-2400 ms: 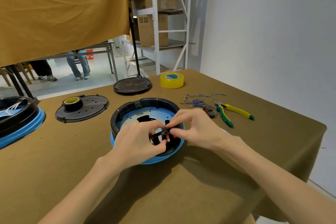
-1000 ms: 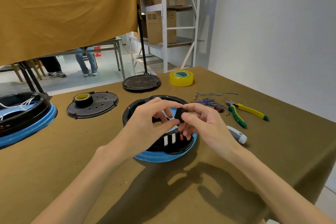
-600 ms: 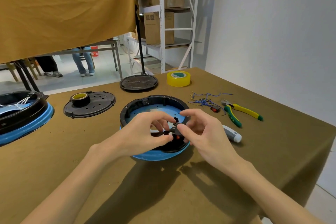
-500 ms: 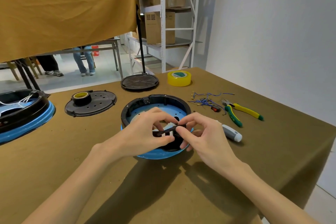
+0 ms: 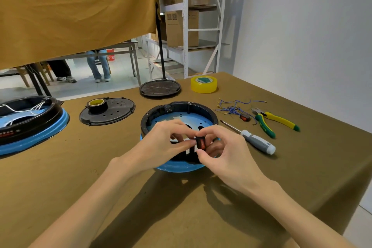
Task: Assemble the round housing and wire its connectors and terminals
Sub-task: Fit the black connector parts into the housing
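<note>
Both hands at the round housing [image 5: 179,115]: right hand [image 5: 225,155] and left hand [image 5: 167,143] pinch a small red switch [image 5: 202,143] (terminals hidden); next, seating it squarely in the rim slot

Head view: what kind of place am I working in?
Likely a small assembly workshop: metal shelving with cardboard boxes behind, pliers and a screwdriver on the cloth-covered table.

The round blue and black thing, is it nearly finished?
Not nearly. The round blue and black housing sits open on the table. Both hands, left and right, pinch a small black and red switch at its near rim. The blue wires and perforated black lid still lie aside.
</note>
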Motion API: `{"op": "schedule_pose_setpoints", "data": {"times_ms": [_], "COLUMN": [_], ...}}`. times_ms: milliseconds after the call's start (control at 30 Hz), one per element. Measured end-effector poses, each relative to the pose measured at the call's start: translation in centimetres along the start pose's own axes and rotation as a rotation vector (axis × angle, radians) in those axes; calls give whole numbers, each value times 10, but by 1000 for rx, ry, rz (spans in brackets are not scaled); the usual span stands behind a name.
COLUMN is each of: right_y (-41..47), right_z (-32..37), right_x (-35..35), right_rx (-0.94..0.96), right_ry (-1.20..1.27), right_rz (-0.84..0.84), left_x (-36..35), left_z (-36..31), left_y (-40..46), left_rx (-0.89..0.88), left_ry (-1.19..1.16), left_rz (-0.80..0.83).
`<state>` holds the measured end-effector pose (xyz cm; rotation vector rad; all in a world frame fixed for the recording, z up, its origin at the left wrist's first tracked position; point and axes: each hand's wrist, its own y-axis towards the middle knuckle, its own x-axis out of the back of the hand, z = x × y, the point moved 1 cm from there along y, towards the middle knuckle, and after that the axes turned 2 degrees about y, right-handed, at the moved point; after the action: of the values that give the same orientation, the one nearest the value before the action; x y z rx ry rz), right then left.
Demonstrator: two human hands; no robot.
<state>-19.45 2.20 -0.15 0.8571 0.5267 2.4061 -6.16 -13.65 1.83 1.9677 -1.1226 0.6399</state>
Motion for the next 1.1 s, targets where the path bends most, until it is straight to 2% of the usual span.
{"op": "schedule_pose_setpoints", "data": {"times_ms": [133,233,367,433,667,1100], "right_y": [-5,-3,-1,-2,-5,-15], "right_z": [-2,-2,3,3,1,-3], "right_x": [-7,-8,-11,-9,-8,-18], "right_rx": [11,21,30,14,4,38], "right_ry": [-65,-106,-127,-127,-147,-302], "right_rz": [-65,-139,-128,-128,-63,-130], "left_x": [-1,1,1,0,-1,-10], "left_z": [1,4,1,-1,-2,-3], "left_y": [-1,-1,-1,-1,1,1], "left_rx": [-12,50,30,12,1,-4], "left_ry": [19,18,228,242,236,249], "left_rz": [-7,36,138,158,135,94]}}
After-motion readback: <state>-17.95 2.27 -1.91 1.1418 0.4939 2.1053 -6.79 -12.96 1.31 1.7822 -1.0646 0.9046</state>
